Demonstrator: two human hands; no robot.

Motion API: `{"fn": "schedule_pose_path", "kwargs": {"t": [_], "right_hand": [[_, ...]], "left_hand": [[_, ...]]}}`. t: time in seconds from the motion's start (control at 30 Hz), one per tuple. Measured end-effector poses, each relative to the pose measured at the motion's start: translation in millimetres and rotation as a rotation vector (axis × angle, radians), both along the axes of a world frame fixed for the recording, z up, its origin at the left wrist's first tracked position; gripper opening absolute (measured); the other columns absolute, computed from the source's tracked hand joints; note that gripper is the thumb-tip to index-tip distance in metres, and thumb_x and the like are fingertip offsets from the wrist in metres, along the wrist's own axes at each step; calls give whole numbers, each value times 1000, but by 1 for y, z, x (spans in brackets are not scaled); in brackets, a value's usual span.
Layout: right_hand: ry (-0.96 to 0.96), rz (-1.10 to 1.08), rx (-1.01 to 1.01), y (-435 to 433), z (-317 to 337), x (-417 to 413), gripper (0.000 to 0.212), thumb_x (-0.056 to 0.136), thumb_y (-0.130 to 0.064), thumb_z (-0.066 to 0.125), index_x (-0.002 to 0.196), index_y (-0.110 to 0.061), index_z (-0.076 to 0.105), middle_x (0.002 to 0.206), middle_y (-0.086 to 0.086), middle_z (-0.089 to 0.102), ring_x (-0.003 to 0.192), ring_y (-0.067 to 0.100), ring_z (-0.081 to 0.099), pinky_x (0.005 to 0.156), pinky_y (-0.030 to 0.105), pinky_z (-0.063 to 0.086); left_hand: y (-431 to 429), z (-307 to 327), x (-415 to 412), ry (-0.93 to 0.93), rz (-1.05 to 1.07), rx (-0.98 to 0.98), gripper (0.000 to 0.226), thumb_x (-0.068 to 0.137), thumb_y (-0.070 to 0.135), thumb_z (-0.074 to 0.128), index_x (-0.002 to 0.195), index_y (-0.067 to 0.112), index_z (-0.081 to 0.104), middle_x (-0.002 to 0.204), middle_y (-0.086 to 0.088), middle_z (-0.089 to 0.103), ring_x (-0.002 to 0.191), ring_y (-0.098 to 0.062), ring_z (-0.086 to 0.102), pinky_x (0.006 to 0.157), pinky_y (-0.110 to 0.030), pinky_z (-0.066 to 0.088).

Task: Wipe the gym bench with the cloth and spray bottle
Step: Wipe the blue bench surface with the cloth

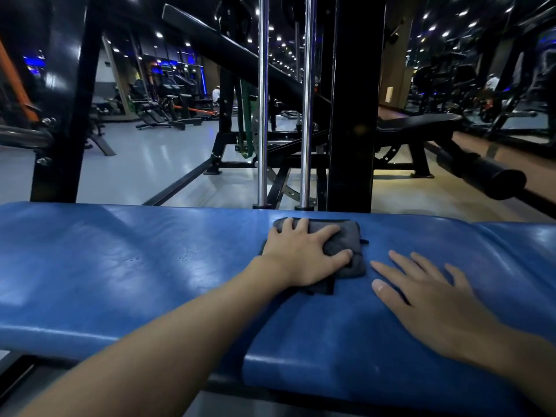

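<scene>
Cloth: A folded grey cloth [340, 239] is lying on the blue bench [120, 266], close to the pad's far edge and a little right of the middle of my feed.

Left hand: I am watching the left hand [304, 257] pressing palm-down on the cloth. Its fingers are spreading nearly straight over the far left corner and its thumb is reaching across the near right part. It is flattening the cloth, not bunching it.

Right hand: The right hand [430, 305] is resting flat on the bare pad just beside the cloth, on its right. Its fingers are fanning out straight and holding nothing.

Bench: The pad is stretching across my whole view and is shining under the lights.

Behind the bench: Two chrome rods [263, 100] are standing upright just past the far edge, with a black steel post [352, 100] to their right.

Background: A black bench [418, 121] is sitting farther back on the right, and more machines are lining the grey floor [135, 170].
</scene>
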State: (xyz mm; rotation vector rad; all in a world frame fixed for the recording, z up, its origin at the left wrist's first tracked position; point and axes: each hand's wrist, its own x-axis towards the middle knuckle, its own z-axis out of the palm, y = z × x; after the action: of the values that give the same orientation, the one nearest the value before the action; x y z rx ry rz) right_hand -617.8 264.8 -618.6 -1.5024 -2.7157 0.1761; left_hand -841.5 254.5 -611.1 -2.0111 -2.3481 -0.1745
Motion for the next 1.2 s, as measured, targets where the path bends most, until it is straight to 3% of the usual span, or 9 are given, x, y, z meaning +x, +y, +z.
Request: {"fn": "schedule_pose_path", "kwargs": {"t": [0.13, 0.3, 0.4, 0.5, 0.73, 0.9, 1.0, 1.1, 1.2], "right_hand": [[-15, 18, 27, -1, -2, 1, 96, 63, -77, -31, 151, -53, -1, 163, -20, -10, 150, 9, -14, 121, 49, -4], [-9, 13, 56, 1, -3, -1, 96, 63, -78, -32, 150, -54, 1, 163, -22, -7, 150, 8, -13, 121, 48, -2], [4, -2, 41, 0, -1, 1, 80, 76, -74, -17, 150, -54, 6, 163, -22, -4, 150, 6, -11, 121, 46, -2], [24, -8, 43, -3, 0, 0, 80, 77, -73, -18, 150, -55, 9, 163, -23, -2, 150, 5, -8, 120, 43, -1], [30, -34, 7, -4, 4, 1, 60, 93, -62, 1, 150, -52, 16, 163, -21, 5, 151, 7, -2, 121, 44, 1], [42, -39, 20, -2, 2, 3, 70, 87, -66, -7, 150, -52, 20, 163, -20, 11, 151, 10, 4, 120, 45, 5], [11, -40, 6, -4, 4, 3, 62, 94, -63, -1, 151, -50, 20, 164, -16, 11, 151, 12, 5, 120, 49, 4], [-16, -31, -6, -7, 13, 0, 56, 100, -59, 4, 150, -47, 25, 164, -12, 13, 152, 16, 5, 119, 53, 0], [74, -37, 18, -8, 18, -3, 60, 97, -61, 4, 151, -45, 25, 163, -13, 18, 152, 14, 8, 120, 52, 1]], "left_hand": [[49, 4, -17, -16, 28, -17, 69, 85, 84, 24, 148, 54, 25, 158, -10, 34, 144, -38, 27, 114, -56, 24], [85, 13, -25, -23, 65, -78, 71, 86, 84, 23, 150, 54, 25, 156, -12, 35, 142, -41, 31, 110, -56, 25], [81, 11, -25, -24, 57, -73, 70, 87, 83, 22, 151, 55, 23, 158, -12, 33, 145, -39, 28, 112, -55, 23], [61, 7, -22, -36, 34, -55, 69, 87, 82, 24, 151, 56, 23, 163, -9, 26, 149, -36, 20, 116, -55, 18], [-31, 4, 7, -28, -15, -30, 66, 90, 78, 26, 152, 56, 22, 165, -9, 22, 150, -35, 15, 117, -55, 16], [-100, 6, 31, -13, -19, -31, 65, 92, 76, 27, 153, 56, 16, 167, -12, 14, 152, -36, 8, 117, -56, 15], [-129, 7, 41, -17, -17, -53, 66, 93, 75, 27, 154, 54, 13, 168, -12, 9, 153, -36, 3, 119, -56, 11], [-138, 8, 42, -45, 6, 4, 66, 90, 76, 27, 151, 52, 19, 166, -9, 15, 151, -34, 9, 117, -57, 16], [-132, 7, 41, -34, 21, -11, 67, 89, 79, 27, 151, 53, 20, 163, -8, 21, 150, -34, 10, 116, -57, 16]]}}
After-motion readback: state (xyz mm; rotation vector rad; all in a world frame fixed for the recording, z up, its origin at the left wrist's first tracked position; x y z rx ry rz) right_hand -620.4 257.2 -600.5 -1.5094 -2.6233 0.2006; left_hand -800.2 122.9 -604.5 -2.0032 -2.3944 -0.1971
